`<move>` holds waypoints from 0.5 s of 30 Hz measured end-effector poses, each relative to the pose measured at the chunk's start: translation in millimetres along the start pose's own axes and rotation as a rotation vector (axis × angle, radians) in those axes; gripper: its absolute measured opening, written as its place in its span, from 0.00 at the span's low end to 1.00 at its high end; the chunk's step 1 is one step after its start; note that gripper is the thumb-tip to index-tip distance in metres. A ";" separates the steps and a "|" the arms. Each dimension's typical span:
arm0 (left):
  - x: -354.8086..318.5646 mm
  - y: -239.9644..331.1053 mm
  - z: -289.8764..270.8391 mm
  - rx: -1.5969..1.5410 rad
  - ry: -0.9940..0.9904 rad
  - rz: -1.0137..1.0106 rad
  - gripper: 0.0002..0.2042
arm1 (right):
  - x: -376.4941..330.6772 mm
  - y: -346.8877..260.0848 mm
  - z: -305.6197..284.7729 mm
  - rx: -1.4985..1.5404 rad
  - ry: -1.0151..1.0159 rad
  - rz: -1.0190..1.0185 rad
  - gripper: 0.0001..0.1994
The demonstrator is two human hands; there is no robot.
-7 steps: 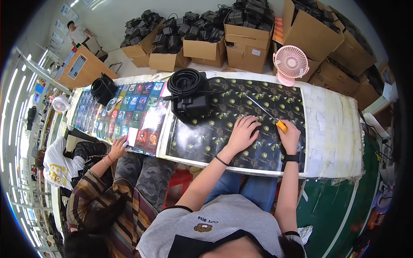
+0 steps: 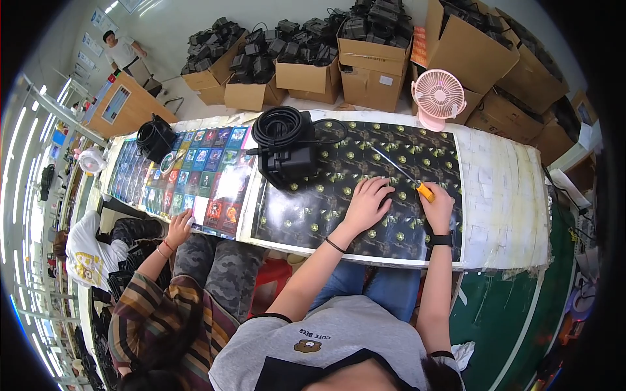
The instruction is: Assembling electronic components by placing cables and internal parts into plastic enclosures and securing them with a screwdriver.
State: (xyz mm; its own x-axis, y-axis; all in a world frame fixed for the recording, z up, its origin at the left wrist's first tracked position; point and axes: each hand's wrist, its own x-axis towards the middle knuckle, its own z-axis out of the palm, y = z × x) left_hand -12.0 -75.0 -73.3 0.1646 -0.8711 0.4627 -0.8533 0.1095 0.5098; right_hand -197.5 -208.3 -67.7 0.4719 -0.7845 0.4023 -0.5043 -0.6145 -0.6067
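My left hand [image 2: 369, 202] lies flat on a dark patterned sheet [image 2: 293, 212] that covers the table, its fingers stretched out and nothing in them. My right hand [image 2: 439, 206] is closed round the yellow handle of a screwdriver [image 2: 424, 191]. The long metal shaft points away to the upper left, over the sheet. Beyond my left hand, a black box-shaped device [image 2: 287, 163] stands on the sheet with a black cable [image 2: 280, 126] coiled on top. Neither hand touches it.
A pink fan [image 2: 439, 95] stands at the table's far edge. Cartons [image 2: 372, 81] full of black devices line the wall. On the left, a co-worker's hand [image 2: 180, 228] rests by a colourful card-print sheet [image 2: 205, 163], near another black device [image 2: 155, 138]. A person [image 2: 120, 52] stands farther back.
My hands and the screwdriver stay practically still. The co-worker on the left has shifted posture, and their hand sits slightly lower. The standing person at the back is more upright.
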 end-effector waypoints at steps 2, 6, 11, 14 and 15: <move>-0.3 -0.1 -0.2 0.002 -0.002 -0.002 0.15 | -0.1 0.3 0.5 0.000 -0.005 -0.006 0.11; 0.7 -0.5 -0.5 0.013 0.002 0.001 0.15 | 1.4 0.8 1.1 -0.011 -0.007 -0.013 0.11; -0.5 0.6 -0.7 0.016 -0.007 -0.010 0.15 | 0.9 0.8 1.7 0.006 0.004 -0.025 0.11; -1.4 0.7 -1.0 0.016 -0.010 -0.020 0.15 | 0.2 -0.1 1.5 0.006 0.006 -0.030 0.11; -1.5 0.7 -0.9 0.013 -0.010 -0.018 0.15 | 0.1 -0.5 1.1 0.014 0.006 -0.022 0.11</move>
State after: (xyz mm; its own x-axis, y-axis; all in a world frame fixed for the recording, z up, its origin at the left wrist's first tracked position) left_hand -12.4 -73.2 -72.9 0.1750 -0.8774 0.4466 -0.8568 0.0878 0.5081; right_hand -196.4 -207.9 -68.2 0.4784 -0.7715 0.4194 -0.4837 -0.6301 -0.6075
